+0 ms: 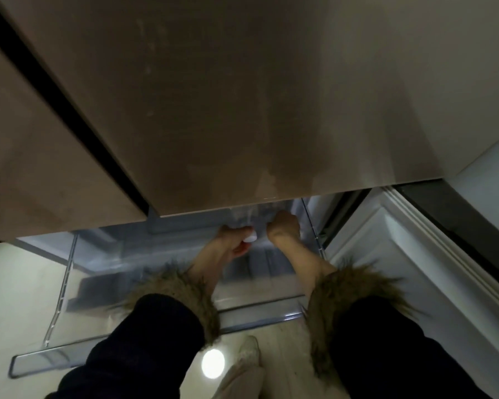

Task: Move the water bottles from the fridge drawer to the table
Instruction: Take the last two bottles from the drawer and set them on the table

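Closest to the camera, two dark sleeves with shaggy brown fur cuffs [185, 298] reach forward over a pale floor, where a round spot of light [213, 364] glares and a light slipper [249, 351] pokes out between the arms. Just beyond the cuffs sits the clear plastic fridge drawer [162, 339], pulled open, its front rim running across under both wrists. Inside it, the left hand [234, 243] curls its fingers round the neck of a water bottle [244, 223], white cap [250, 239] showing just beside the thumb. The right hand [283, 227] is bunched deep at the back of the drawer, fingers curled toward a clear blurred shape; whether it grips anything there, I cannot tell. Above and beyond, the brown fridge door [213, 96] fills the view, with the open lower door's white gasket [409, 240] off to the right.
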The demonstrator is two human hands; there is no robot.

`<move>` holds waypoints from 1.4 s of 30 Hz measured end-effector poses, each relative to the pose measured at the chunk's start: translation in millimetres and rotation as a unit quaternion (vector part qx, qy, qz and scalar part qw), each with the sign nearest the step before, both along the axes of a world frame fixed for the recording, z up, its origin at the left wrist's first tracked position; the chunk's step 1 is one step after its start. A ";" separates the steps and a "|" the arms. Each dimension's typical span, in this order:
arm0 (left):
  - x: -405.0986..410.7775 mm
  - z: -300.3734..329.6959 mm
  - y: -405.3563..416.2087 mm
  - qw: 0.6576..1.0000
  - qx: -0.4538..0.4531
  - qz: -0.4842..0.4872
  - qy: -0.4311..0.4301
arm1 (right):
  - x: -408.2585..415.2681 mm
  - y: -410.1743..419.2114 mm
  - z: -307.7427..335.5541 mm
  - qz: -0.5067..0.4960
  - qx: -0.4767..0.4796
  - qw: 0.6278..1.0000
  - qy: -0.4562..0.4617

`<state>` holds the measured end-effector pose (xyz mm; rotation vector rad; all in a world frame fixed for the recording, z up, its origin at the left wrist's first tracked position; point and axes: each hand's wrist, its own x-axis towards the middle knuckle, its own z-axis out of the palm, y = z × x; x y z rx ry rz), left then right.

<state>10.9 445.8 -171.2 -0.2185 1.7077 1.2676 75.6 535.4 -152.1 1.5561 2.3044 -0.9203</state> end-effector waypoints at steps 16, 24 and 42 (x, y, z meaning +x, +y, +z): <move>13.7 58.8 -79.7 0.984 -0.002 0.094 0.154 | 57.6 -55.2 49.6 0.016 -0.005 0.999 0.051; 27.3 117.7 -141.3 0.925 -0.077 0.046 0.368 | 86.5 -99.0 111.3 0.005 0.127 0.970 0.208; -6.6 139.7 -200.0 0.820 -0.138 -0.101 0.546 | 36.9 -153.0 121.7 0.146 0.148 0.948 0.243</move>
